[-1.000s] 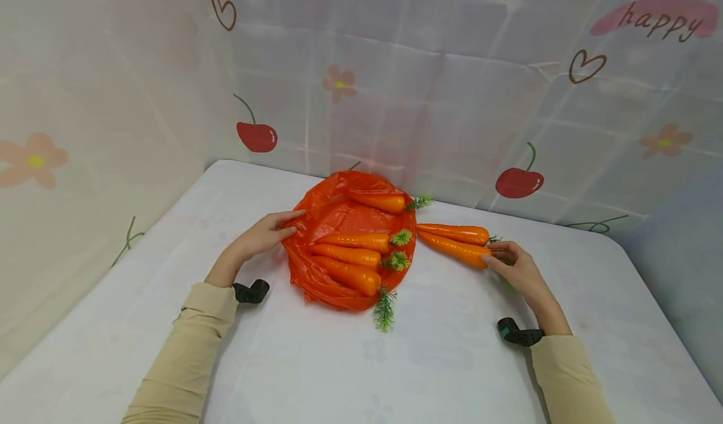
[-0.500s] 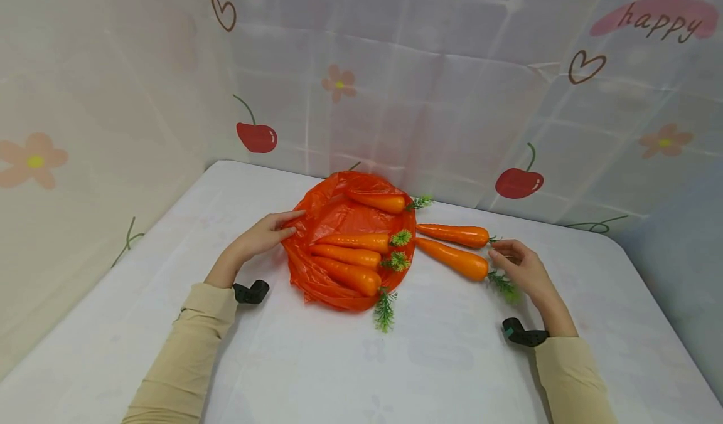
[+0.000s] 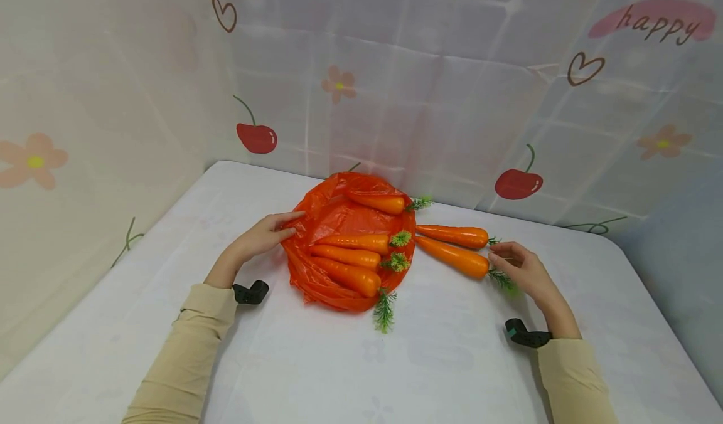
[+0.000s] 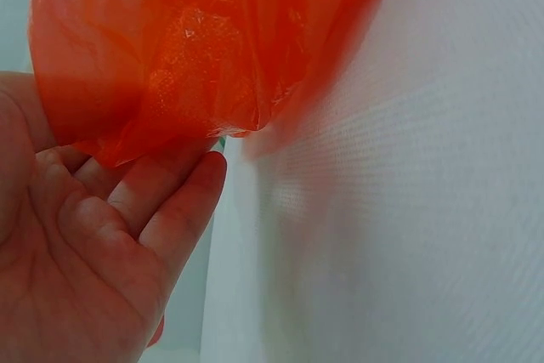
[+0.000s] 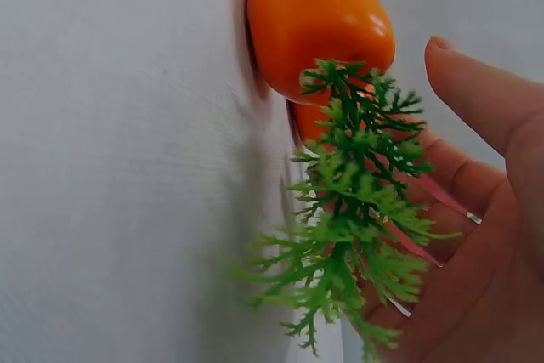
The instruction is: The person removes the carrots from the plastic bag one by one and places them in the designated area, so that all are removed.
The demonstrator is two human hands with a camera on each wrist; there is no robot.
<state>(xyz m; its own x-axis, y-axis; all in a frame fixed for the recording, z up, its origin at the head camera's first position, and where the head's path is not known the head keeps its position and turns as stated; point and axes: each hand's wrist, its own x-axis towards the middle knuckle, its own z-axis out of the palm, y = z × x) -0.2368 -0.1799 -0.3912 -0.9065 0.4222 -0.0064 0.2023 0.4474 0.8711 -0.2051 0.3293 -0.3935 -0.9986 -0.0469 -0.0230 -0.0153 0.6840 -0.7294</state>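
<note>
An orange-red plastic bag (image 3: 333, 217) lies spread on the table, its mouth facing right, with several carrots (image 3: 353, 275) on it, green tops pointing right. My left hand (image 3: 262, 234) rests at the bag's left rim; in the left wrist view the plastic covers its fingertips. Right of the bag, two more carrots lie side by side, a back carrot (image 3: 457, 236) and a front carrot (image 3: 454, 259), tips at the bag's edge. Beside their leafy ends is my right hand (image 3: 522, 267). The right wrist view shows its thumb and fingers apart around the green top (image 5: 344, 201).
A white-covered table (image 3: 361, 374) carries everything. Behind it hangs a printed curtain (image 3: 429, 110) with cherries and hearts, and another sheet (image 3: 113, 85) closes off the left side. Black wrist devices (image 3: 252, 292) sit on both wrists.
My right hand has let go of the front carrot and drawn back slightly right. That carrot's thick end has come down toward the front, apart from the back one. My left hand has stayed put.
</note>
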